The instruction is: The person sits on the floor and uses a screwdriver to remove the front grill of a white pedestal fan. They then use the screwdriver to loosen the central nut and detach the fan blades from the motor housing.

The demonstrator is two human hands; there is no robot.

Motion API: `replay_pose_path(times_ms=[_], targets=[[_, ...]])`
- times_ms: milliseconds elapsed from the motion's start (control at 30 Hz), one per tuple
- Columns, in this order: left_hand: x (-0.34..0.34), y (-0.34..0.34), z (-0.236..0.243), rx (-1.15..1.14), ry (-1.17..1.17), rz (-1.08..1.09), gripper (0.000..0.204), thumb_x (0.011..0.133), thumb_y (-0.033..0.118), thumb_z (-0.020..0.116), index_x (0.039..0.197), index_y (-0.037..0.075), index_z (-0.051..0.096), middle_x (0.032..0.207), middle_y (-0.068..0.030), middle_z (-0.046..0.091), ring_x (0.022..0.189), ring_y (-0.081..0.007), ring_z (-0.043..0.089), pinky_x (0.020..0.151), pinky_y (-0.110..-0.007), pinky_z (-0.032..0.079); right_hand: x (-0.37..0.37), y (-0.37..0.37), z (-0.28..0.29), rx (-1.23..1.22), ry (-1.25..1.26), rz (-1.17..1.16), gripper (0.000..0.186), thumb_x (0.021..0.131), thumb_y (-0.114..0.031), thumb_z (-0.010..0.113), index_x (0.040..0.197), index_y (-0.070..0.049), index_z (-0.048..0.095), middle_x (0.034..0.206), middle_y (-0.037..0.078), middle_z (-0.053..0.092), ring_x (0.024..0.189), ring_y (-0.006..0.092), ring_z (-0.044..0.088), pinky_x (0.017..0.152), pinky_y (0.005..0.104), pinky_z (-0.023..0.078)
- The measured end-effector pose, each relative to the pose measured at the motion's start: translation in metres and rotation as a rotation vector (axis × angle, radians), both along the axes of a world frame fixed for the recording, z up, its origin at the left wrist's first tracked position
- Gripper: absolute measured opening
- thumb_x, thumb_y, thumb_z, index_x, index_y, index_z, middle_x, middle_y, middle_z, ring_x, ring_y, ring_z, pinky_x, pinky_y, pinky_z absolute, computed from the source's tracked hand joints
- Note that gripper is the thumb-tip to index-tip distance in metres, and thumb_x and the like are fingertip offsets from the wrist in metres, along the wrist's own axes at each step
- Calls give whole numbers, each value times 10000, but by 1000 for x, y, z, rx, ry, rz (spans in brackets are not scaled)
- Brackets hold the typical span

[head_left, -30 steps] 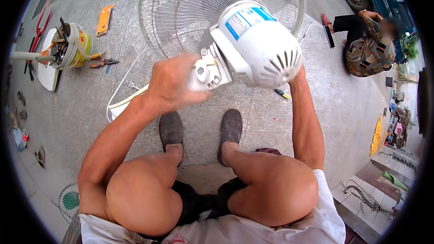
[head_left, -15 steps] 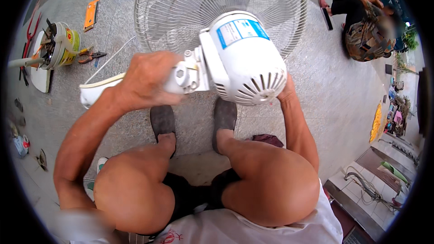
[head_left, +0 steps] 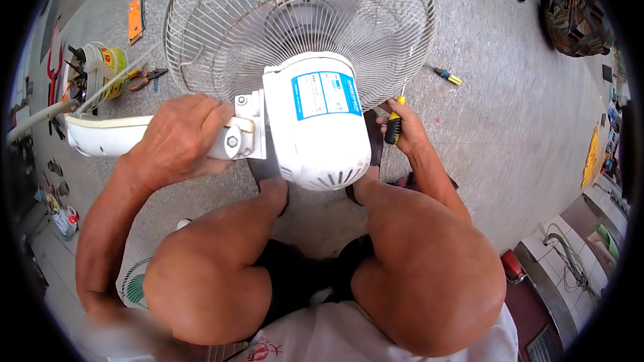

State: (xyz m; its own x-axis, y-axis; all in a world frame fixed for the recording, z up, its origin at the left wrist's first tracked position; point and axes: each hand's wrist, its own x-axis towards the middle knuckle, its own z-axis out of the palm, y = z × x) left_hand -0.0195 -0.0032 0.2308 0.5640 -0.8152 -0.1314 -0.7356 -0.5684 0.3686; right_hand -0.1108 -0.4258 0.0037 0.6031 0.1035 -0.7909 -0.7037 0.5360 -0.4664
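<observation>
A white electric fan lies between my feet, its motor housing (head_left: pixel 329 141) toward me and its round wire guard (head_left: pixel 201 47) beyond. My left hand (head_left: pixel 182 135) is wrapped around the white neck (head_left: pixel 111 133), beside the bolted bracket joining it to the motor. To the right of the housing, my right hand (head_left: pixel 410 127) grips a screwdriver (head_left: pixel 394 130) with a black and yellow handle. Its tip points away from me, near the guard's lower right rim. Behind the wire the grey blades (head_left: pixel 302 23) show.
Another screwdriver (head_left: pixel 448 76) lies on the floor right of the guard. At left are pliers (head_left: pixel 147 79), a yellow-green bucket of tools (head_left: pixel 111 70) and an orange flat package (head_left: pixel 136 20). A seated person (head_left: pixel 577 20) is at the far right.
The fan has shifted left and nearer, its motor end tipping down. My right hand has come out from behind the housing, now showing a screwdriver. My left hand still holds the neck.
</observation>
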Motion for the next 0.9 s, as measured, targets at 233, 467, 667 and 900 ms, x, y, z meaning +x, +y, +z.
replay_pose_path(times_ms=[233, 467, 667, 900], targets=[[32, -15, 8, 7, -36, -122, 707, 529, 190, 907, 1138, 19, 591, 937, -118, 619, 840, -310, 646, 695, -414, 528, -1, -14, 21, -243, 16, -36, 435, 991, -316, 667, 1287, -11, 574, 1199, 134, 656, 770, 223, 679, 571, 292, 561], [65, -41, 29, 77, 10, -210, 721, 503, 133, 894, 1143, 7, 588, 941, -121, 634, 843, -316, 652, 730, -435, 547, 45, -38, 33, -359, -180, -81, 506, 1006, -394, 658, 1297, 16, 602, 1181, 117, 672, 807, 189, 691, 561, 264, 542], [90, -34, 47, 259, -13, -236, 800, 454, 98, 911, 1183, 43, 588, 984, -128, 641, 903, -331, 637, 805, -453, 526, 26, -7, 25, -335, -105, 85, 493, 1029, -394, 623, 1248, 47, 601, 1189, 131, 647, 765, 174, 695, 587, 258, 556], [128, -42, 40, 403, 40, -160, 736, 538, 50, 922, 1213, 23, 631, 1118, -146, 673, 1055, -347, 654, 937, -440, 540, 27, 6, 12, -258, -71, -14, 502, 1015, -383, 652, 1269, 47, 598, 1196, 143, 655, 740, 162, 688, 573, 257, 546]])
